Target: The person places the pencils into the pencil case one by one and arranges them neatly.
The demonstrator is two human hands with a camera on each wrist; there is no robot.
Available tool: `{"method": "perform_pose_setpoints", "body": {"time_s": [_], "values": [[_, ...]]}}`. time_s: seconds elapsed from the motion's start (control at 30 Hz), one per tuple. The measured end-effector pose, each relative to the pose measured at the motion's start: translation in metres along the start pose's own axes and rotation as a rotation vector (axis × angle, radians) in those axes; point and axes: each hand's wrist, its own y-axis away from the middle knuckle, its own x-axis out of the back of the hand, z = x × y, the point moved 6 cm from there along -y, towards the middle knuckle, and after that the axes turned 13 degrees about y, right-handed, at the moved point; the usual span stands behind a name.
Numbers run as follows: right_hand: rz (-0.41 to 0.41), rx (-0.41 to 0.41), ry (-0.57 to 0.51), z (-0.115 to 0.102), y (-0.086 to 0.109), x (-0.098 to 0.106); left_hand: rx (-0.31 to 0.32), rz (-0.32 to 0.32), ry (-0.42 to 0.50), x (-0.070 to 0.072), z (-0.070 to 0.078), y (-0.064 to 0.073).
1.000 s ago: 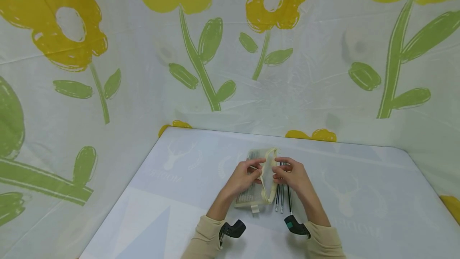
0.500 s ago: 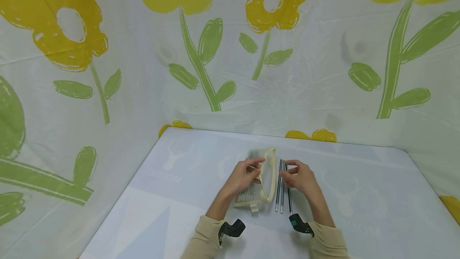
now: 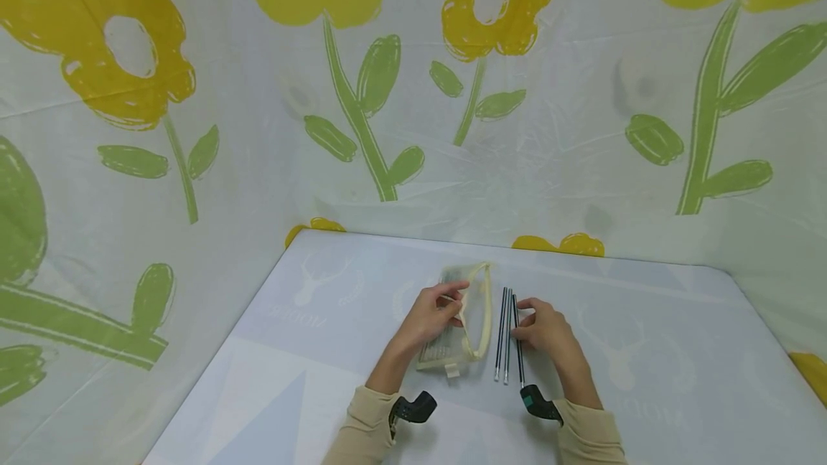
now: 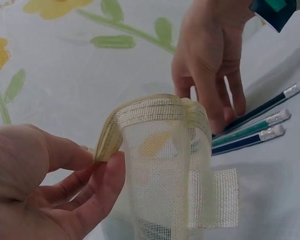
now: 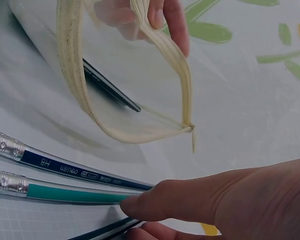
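Observation:
My left hand (image 3: 426, 316) pinches the zipped edge of a cream see-through mesh pencil case (image 4: 155, 135) between thumb and fingers. The case gapes wide, its zip rim (image 5: 72, 65) standing in a loop. To its right, three pencils with white erasers lie side by side: a dark blue pencil (image 5: 65, 169), a green pencil (image 5: 75, 194) and a dark pencil (image 3: 519, 350). At the rightmost, dark one is my right hand (image 3: 545, 329), gripping it between thumb and fingers low at the table. The thumb tip overlaps the green pencil in the right wrist view.
Inside the case shows a dark slim stick (image 5: 112, 89), and several slim items fill its left part. A pale tab (image 4: 213, 199) sticks out from the case's near end. The white table (image 3: 278, 350) ends at a flower-printed curtain (image 3: 549, 163).
My right hand has moved right and towards me, from beside the case opening to the rightmost pencil. My left hand has kept its pinch, shifting the case slightly left.

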Motion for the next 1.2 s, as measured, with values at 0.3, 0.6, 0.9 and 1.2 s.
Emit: {"method": "perform_pose_setpoints", "body": {"time_s": [0.3, 0.6, 0.9, 1.2], "values": [[0.01, -0.014, 0.038, -0.002, 0.004, -0.001, -0.017, 0.015, 0.009, 0.011, 0.001, -0.002], [0.031, -0.017, 0.06, -0.003, 0.007, -0.001, -0.007, 0.02, 0.007, 0.016, 0.0, -0.002], [0.041, -0.033, 0.035, 0.0, 0.006, -0.001, 0.0, 0.026, -0.002, 0.018, 0.0, -0.001], [0.062, -0.037, 0.043, -0.002, 0.006, 0.002, 0.0, 0.012, 0.034, 0.017, 0.002, 0.0]]}}
